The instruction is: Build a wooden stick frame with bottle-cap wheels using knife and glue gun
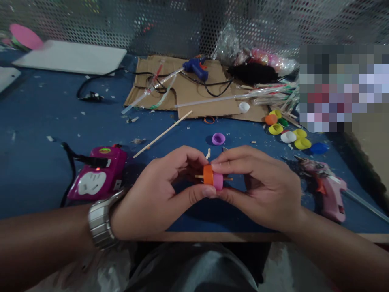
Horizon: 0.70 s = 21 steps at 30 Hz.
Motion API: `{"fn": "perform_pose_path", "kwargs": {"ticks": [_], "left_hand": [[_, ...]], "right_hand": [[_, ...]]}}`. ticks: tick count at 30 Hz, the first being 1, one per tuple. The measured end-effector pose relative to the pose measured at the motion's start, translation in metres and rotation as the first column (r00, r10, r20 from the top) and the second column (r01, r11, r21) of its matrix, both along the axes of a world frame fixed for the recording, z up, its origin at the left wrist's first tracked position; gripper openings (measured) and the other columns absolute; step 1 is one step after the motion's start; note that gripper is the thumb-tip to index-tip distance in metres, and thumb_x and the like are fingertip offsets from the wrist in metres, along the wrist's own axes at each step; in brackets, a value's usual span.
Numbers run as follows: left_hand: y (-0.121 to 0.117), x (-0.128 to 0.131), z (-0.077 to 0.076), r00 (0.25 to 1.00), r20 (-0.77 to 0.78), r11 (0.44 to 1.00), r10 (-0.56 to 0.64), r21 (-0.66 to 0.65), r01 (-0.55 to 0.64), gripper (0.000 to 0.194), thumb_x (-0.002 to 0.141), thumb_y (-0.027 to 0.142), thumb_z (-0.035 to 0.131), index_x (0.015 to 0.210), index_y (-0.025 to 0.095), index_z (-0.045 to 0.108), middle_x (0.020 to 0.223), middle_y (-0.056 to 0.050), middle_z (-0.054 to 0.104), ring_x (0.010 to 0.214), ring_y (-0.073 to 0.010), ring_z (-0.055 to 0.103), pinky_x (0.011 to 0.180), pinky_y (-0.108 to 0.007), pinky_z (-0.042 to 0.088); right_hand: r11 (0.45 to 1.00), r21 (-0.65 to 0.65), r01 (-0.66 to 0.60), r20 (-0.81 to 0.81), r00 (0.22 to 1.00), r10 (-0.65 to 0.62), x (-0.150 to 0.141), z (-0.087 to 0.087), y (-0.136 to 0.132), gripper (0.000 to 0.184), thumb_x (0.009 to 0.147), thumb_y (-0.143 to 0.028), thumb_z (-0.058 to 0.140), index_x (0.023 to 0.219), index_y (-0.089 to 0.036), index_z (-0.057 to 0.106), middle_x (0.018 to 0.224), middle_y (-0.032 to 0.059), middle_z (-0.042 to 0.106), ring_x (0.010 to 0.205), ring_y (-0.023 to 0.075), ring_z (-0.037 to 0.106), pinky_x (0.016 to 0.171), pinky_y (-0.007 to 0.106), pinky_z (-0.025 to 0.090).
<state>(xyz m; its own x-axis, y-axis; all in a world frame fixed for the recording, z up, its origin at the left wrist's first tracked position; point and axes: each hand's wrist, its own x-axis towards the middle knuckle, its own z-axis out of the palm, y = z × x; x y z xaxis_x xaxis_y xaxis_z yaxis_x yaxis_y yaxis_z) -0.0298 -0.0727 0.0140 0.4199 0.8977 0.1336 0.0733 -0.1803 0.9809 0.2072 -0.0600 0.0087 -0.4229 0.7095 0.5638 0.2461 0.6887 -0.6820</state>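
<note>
Between my two hands, above the front of the blue table, is an orange bottle cap (208, 175) set against a pink bottle cap (218, 181). A thin wooden stick (228, 179) pokes out on both sides of the pair. My left hand (165, 190) grips the orange side, its thumb underneath and fingers behind. With fingertips above and thumb below, my right hand (261, 184) pinches the pink side. Just beyond my hands lies a purple bottle cap (218, 139), with its hollow side up.
A pink glue gun (330, 188) lies at right, and a magenta power strip (99, 174) at left. Behind are a blue glue gun (197, 69) on cardboard (209, 107), a wooden stick (164, 134), several loose caps (276, 129) and a white board (73, 56).
</note>
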Motion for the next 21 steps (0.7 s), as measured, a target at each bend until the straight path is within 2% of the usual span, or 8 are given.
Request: {"fn": "perform_pose_path", "kwargs": {"ticks": [7, 12, 16, 21], "left_hand": [[-0.0008, -0.0012, 0.0044, 0.993, -0.120, 0.998, 0.019, 0.070, -0.011, 0.028, 0.100, 0.029, 0.084, 0.124, 0.024, 0.072, 0.115, -0.001, 0.086, 0.098, -0.0167, 0.084, 0.090, -0.024, 0.067], [-0.0006, -0.0014, 0.0069, 0.992, -0.128, 0.998, 0.004, 0.063, 0.005, 0.025, 0.101, 0.028, 0.082, 0.123, 0.023, 0.073, 0.116, -0.003, 0.086, 0.096, -0.0163, 0.084, 0.088, -0.024, 0.066], [0.0001, -0.0014, 0.0056, 0.995, -0.093, 0.999, -0.041, 0.024, 0.043, 0.019, 0.103, 0.026, 0.080, 0.120, 0.022, 0.074, 0.117, -0.004, 0.087, 0.097, -0.0173, 0.084, 0.087, -0.024, 0.067], [0.0011, 0.0001, 0.0000, 0.999, 0.001, 0.998, -0.053, -0.045, 0.053, 0.025, 0.100, 0.023, 0.083, 0.123, 0.021, 0.074, 0.118, -0.005, 0.087, 0.101, -0.0170, 0.085, 0.090, -0.023, 0.068]], "right_hand": [[1.000, 0.003, 0.005, -0.018, 1.000, -0.005, 0.0013, -0.0013, 0.0000, 0.027, 0.092, -0.019, 0.094, 0.116, -0.018, 0.083, 0.113, 0.0099, 0.085, 0.103, 0.0185, 0.081, 0.096, 0.030, 0.066], [0.999, 0.034, -0.002, -0.004, 1.000, 0.002, 0.0018, -0.0014, -0.0001, 0.028, 0.092, -0.018, 0.094, 0.117, -0.019, 0.082, 0.114, 0.0100, 0.084, 0.103, 0.0191, 0.081, 0.096, 0.031, 0.066], [0.998, 0.057, -0.014, 0.000, 1.000, 0.014, 0.0011, -0.0005, -0.0001, 0.026, 0.094, -0.015, 0.092, 0.117, -0.019, 0.080, 0.114, 0.0095, 0.083, 0.102, 0.0184, 0.080, 0.095, 0.031, 0.065], [0.999, 0.032, -0.011, 0.031, 0.999, 0.010, 0.0022, 0.0013, 0.0009, 0.026, 0.093, -0.018, 0.093, 0.115, -0.019, 0.080, 0.112, 0.0097, 0.083, 0.102, 0.0189, 0.080, 0.095, 0.031, 0.066]]}}
